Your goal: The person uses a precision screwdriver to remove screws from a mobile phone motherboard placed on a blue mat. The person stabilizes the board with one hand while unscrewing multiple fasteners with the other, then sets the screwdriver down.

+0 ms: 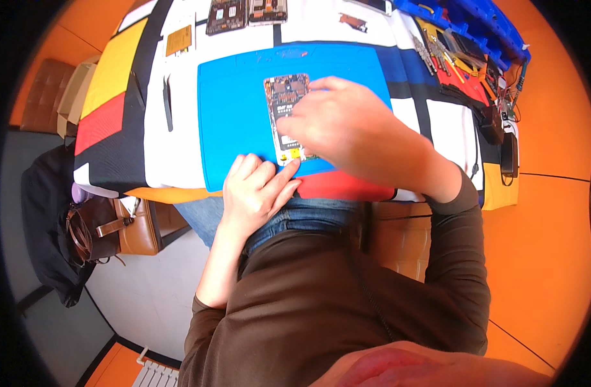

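An opened smartphone [284, 89] lies on the blue mat [234, 84], its circuit board and dark battery [284, 116] exposed. Over the phone's right side hangs my right hand [350, 126], fingers bent and drawn together; anything between the fingertips is hidden. My left hand [251, 193] rests at the mat's front edge, its index finger stretched to the phone's lower end beside a small yellow part [295, 153]. Its other fingers lie apart and slightly bent, with nothing visible in them. The right hand covers part of the phone's right edge.
Two more opened phones [226, 16] lie at the far edge. Black tweezers [167, 106] and a gold-coloured flat piece [179, 40] are left of the mat. Several screwdrivers [442, 55] and a blue organizer [460, 26] sit far right. A small circuit board [353, 22] lies behind the mat.
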`<state>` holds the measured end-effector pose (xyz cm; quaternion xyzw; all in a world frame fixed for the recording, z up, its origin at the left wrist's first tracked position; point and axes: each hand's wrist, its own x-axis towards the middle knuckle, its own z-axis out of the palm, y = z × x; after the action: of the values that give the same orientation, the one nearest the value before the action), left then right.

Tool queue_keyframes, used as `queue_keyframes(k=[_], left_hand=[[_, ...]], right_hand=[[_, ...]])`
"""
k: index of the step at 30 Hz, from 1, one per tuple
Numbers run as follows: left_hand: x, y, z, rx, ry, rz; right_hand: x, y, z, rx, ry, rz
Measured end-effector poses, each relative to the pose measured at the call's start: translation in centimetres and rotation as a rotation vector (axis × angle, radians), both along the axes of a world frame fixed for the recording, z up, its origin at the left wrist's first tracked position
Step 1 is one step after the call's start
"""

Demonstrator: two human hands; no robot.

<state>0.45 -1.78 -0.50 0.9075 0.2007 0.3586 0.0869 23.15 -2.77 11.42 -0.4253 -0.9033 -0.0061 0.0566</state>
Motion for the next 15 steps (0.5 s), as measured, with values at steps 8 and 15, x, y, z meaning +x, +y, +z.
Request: queue_keyframes(k=[8, 15], left_hand=[[0.03, -0.10, 0.10, 0.022, -0.002, 0.008], [0.23, -0.15, -0.01, 0.041, -0.009, 0.027]], right_hand=[[0.10, -0.11, -0.67, -0.064, 0.196, 0.126], [-0.21, 0.44, -0.05, -0.180, -0.038, -0.027]])
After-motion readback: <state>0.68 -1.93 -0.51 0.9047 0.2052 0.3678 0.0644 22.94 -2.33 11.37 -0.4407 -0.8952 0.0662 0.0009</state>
